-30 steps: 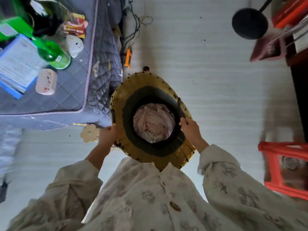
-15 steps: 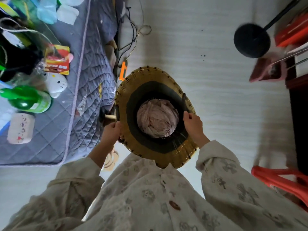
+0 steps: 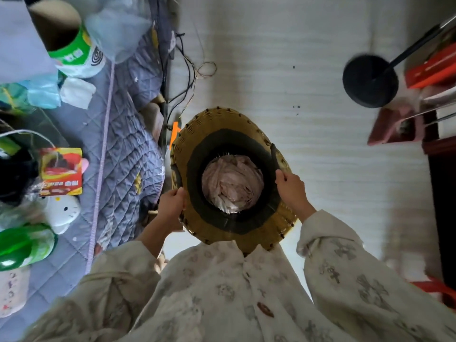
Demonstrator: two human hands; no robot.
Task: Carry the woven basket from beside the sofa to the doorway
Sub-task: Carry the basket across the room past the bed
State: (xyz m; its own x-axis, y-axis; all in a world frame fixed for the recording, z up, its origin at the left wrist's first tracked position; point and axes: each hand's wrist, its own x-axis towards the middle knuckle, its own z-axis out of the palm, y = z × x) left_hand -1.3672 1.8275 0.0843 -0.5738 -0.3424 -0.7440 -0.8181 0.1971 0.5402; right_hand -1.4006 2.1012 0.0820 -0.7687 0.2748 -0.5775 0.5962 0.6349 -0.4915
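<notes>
**Basket held w/ both hands, above the floor**

The woven basket (image 3: 223,134) sits in front of the person's chest, seen from straight above, mouth up. It's yellow-brown wicker w/ a dark inner band, and a crumpled pinkish cloth (image 3: 232,185) fills the bottom. It hangs over the pale striped floor (image 3: 308,70), just beside the edge of the quilted grey-blue sofa cover (image 3: 123,154) on the person's left.

The left hand (image 3: 172,203) grips the rim on the basket's left side, fingers (image 3: 181,193) curled and clamped on the wicker edge. The right hand (image 3: 291,186) holds the opposite rim, its fingers wrapped over the edge and closed on it, near a dark strap or handle. Both arms wear loose cream printed sleeves.

On the sofa cover, well apart from the basket: a green-and-white can (image 3: 76,58), a red snack packet (image 3: 61,171), a white cat-shaped toy (image 3: 65,211) and a green bottle (image 3: 24,245). Thin cables (image 3: 190,70) trail on the floor by the sofa edge, and an orange item (image 3: 174,133) peeks out just behind the basket's far-left rim – prob. a small tool, too hidden to tell.

On the right, a black round stand base (image 3: 370,81) rests on the floor, w/ red furniture (image 3: 431,67) beyond it.
</notes>
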